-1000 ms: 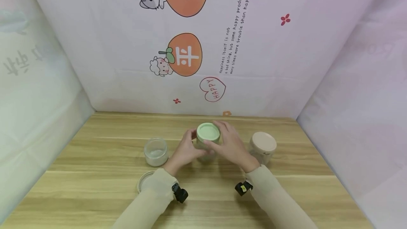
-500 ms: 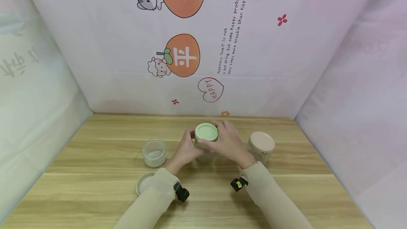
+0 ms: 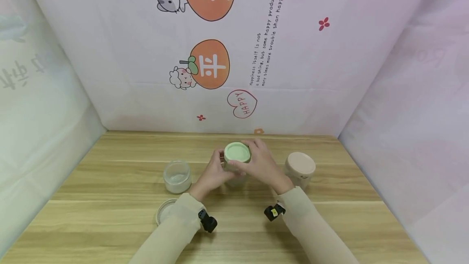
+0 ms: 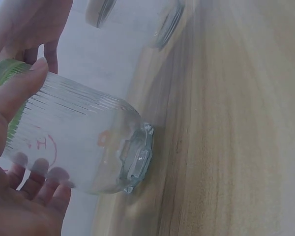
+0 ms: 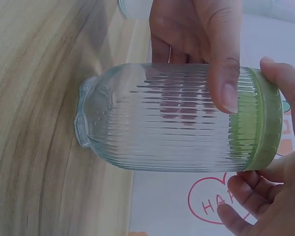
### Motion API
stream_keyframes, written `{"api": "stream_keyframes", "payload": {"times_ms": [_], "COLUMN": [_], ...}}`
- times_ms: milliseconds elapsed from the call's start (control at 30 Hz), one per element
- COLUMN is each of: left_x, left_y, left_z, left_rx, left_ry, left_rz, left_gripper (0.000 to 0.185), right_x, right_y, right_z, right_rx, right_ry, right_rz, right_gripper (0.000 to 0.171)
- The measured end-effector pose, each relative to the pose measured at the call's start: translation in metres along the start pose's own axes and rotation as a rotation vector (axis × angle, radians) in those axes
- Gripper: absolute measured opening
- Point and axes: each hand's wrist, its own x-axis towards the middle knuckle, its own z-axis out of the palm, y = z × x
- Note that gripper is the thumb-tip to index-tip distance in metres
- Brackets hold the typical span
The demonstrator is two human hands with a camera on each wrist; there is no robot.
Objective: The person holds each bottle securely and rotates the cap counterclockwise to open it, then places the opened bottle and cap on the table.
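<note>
A clear ribbed glass jar (image 5: pixel 147 128) stands at mid-table, its base right at the wooden tabletop. On top of it is a light green lid (image 3: pixel 237 152) with a recessed centre. My left hand (image 3: pixel 212 175) grips the jar's body from the left, thumb across the near side and fingers round behind the glass. From the right, my right hand (image 3: pixel 264 167) holds the lid by its edge, thumb at the front and fingers at the far side. Through the glass in the right wrist view, the jar's inside shows no contents.
To the left stands a small open glass jar (image 3: pixel 177 177). Nearer, a round clear-centred lid (image 3: pixel 163 212) lies partly under the left sleeve. A jar with a beige lid (image 3: pixel 301 163) stands right of my right hand. Printed cloth walls (image 3: pixel 293 105) bound the table's back and sides.
My right hand has turned slightly round the green lid, its thumb shifting left along the front edge and its wrist moving left. The left hand keeps its grip on the jar.
</note>
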Motion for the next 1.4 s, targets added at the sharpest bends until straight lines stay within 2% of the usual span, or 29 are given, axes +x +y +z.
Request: {"api": "stream_keyframes", "payload": {"times_ms": [133, 300, 667, 1100, 1167, 1267, 1400], "left_x": [0.001, 0.001, 0.0, -0.001, 0.0, 0.0, -0.001], "left_y": [-0.002, -0.003, -0.003, -0.004, -0.004, -0.004, -0.003], "left_z": [-0.001, -0.002, -0.004, -0.005, -0.004, -0.005, -0.005], "left_rx": [-0.009, -0.048, -0.059, -0.079, -0.077, -0.08, -0.077], "left_ry": [-0.018, -0.05, -0.063, -0.079, -0.083, -0.088, -0.091], "left_rz": [-0.002, 0.006, 0.02, 0.008, 0.006, 0.01, 0.02], "left_gripper": [0.091, 0.09, 0.09, 0.093, 0.093, 0.092, 0.089], "right_x": [0.0, 0.002, 0.005, 0.012, 0.011, 0.01, 0.009], "right_y": [0.003, 0.009, 0.014, 0.014, 0.015, 0.015, 0.01], "right_z": [0.001, 0.001, -0.006, -0.012, -0.012, -0.011, -0.009], "right_rx": [0.015, 0.05, 0.165, 0.299, 0.317, 0.276, 0.137], "right_ry": [0.0, -0.018, -0.167, -0.278, -0.271, -0.229, -0.136], "right_rz": [-0.008, -0.059, -0.072, -0.098, -0.099, -0.091, -0.107], "right_gripper": [0.082, 0.084, 0.081, 0.081, 0.079, 0.072, 0.07]}}
